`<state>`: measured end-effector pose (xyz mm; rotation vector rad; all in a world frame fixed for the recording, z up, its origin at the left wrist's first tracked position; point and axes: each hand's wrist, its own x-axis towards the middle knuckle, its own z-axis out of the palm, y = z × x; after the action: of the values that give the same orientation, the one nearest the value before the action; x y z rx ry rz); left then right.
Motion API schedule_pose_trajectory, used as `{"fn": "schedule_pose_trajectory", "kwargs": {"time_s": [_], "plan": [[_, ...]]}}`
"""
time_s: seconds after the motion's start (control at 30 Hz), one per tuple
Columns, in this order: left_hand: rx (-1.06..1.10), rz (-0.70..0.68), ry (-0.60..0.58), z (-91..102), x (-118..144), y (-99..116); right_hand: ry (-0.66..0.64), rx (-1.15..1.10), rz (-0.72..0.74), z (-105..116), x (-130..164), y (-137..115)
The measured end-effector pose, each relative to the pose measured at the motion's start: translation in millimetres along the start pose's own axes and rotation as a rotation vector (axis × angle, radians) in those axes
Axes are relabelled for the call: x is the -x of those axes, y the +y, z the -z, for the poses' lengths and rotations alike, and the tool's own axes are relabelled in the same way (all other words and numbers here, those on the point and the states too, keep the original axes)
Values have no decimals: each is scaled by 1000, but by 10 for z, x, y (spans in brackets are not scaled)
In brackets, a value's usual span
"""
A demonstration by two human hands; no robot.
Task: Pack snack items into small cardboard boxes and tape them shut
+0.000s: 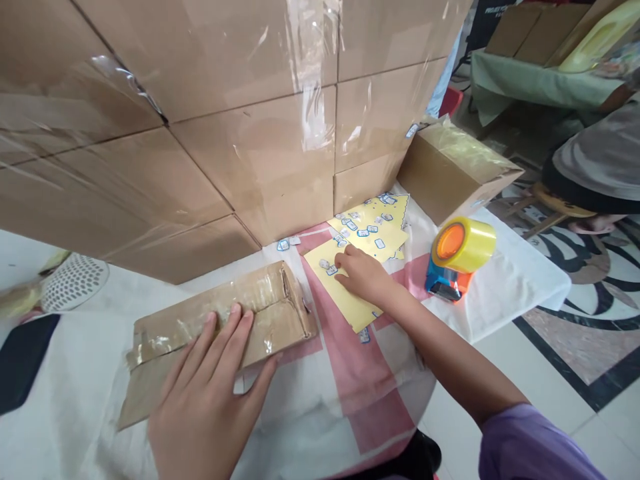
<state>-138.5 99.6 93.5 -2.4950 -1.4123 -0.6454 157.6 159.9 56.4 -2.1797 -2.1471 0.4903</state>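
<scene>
My left hand (210,387) lies with its fingers stretched out on a small, flat cardboard box (270,283) on the cloth-covered table. My right hand (361,272) is over a yellow sheet (345,303), its fingers bent and bunched near a small blue-edged sticker (331,270). Whether something is between those fingertips is hidden. Behind it, another yellow sheet (395,243) carries several small cut-out stickers. A tape dispenser (443,280) with a wide yellow roll of tape (475,243) stands right of my right forearm.
Large taped cardboard boxes (260,167) are stacked like a wall along the back. Another carton (440,170) sits at the right corner. A dark phone-like object (25,360) lies at far left. Beyond the table, a person (600,160) sits on a wooden stool (555,207).
</scene>
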Motion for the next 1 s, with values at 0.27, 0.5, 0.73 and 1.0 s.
{"fn": "schedule_pose_trajectory", "kwargs": {"time_s": [0.27,0.5,0.73,1.0], "plan": [[5,-12,11,-49,-102,16,39,48,-265,560,-226,581],[9,-14,-15,-54,-137,24,-60,88,-354,465,-303,789],[-21,19,-36,-45,-115,42,-106,90,-291,427,-291,728],[56,32,-91,-76,-42,-82,-18,-23,-186,313,-273,970]]}}
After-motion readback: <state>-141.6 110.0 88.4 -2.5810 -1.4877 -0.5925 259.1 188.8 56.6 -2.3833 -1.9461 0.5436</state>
